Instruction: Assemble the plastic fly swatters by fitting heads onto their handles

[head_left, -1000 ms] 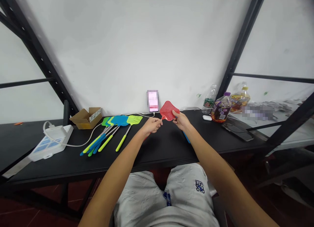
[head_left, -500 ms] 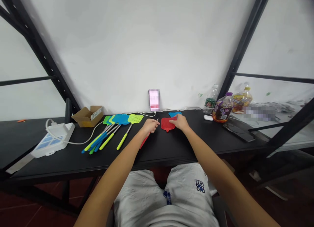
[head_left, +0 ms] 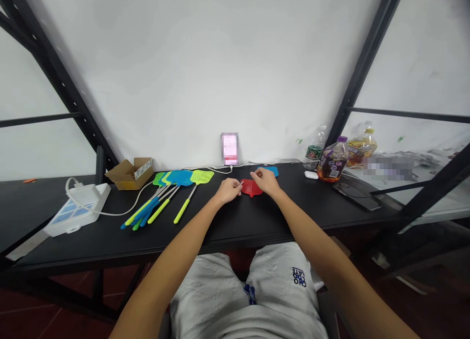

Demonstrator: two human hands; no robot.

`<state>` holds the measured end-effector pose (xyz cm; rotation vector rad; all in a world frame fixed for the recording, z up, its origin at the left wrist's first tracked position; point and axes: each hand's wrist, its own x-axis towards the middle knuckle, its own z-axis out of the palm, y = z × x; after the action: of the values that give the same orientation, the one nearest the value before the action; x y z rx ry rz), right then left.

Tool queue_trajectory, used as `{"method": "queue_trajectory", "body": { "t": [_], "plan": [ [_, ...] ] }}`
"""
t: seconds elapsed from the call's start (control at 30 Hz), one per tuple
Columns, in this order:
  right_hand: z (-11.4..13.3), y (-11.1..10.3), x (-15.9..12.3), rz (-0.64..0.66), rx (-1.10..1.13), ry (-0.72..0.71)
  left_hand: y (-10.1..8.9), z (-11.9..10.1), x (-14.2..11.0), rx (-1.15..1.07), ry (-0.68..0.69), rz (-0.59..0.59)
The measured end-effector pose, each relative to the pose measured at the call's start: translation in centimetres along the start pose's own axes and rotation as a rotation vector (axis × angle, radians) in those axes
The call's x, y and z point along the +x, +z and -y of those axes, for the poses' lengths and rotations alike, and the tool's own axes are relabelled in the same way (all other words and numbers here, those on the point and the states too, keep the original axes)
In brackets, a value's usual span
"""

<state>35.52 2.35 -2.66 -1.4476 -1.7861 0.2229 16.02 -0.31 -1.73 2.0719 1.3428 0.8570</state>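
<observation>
a pale wall [head_left: 235, 60] rises behind a long black table [head_left: 308, 197], with dark metal framing [head_left: 367, 55] slanting up at both sides. on the left lies a fan of long-handled swatters [head_left: 158, 212], at least six, their blue, green and yellow-green heads overlapping so that an exact count is hard. left of them sit one white power strip [head_left: 79, 212], its cord running towards the swatters, and one open cardboard box [head_left: 131, 178]. on the right are three bottles [head_left: 332, 160], the yellow-capped one partly hidden, and one dark phone [head_left: 356, 197] lying flat. one lit phone [head_left: 229, 149], its screen blurred, leans on the wall.

the left hand [head_left: 229, 190] has its fingertips closed on a thin pale rod [head_left: 242, 183]; the rest of the rod is hidden. the right hand [head_left: 267, 181] is over the right part of one red mesh head [head_left: 251, 188], which lies on the table between the hands; i cannot tell whether its fingers grip anything. one blue mesh piece [head_left: 271, 170] shows partly behind that hand. one small white case [head_left: 311, 175] lies in front of the bottles.
</observation>
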Motion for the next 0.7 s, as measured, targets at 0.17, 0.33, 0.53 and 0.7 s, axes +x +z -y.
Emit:
{"method": "queue_trajectory", "body": {
  "t": [0.17,0.33,0.53,0.7],
  "plan": [
    [1.4,0.2,-0.7,0.273,0.282,-0.144,0.0,-0.2,-0.2,-0.091,0.069,0.041],
    [1.7,0.3,-0.9,0.423,0.542,-0.032,0.0,-0.7,-0.4,-0.254,0.066,0.079],
    [0.6,-0.2,0.3,0.009,0.528,0.107,-0.1,-0.5,-0.4,-0.244,0.058,0.097],
    [-0.4,-1.3,0.7,-0.384,0.314,0.204,0.0,-0.4,-0.4,-0.141,0.046,0.125]
  ]
}}
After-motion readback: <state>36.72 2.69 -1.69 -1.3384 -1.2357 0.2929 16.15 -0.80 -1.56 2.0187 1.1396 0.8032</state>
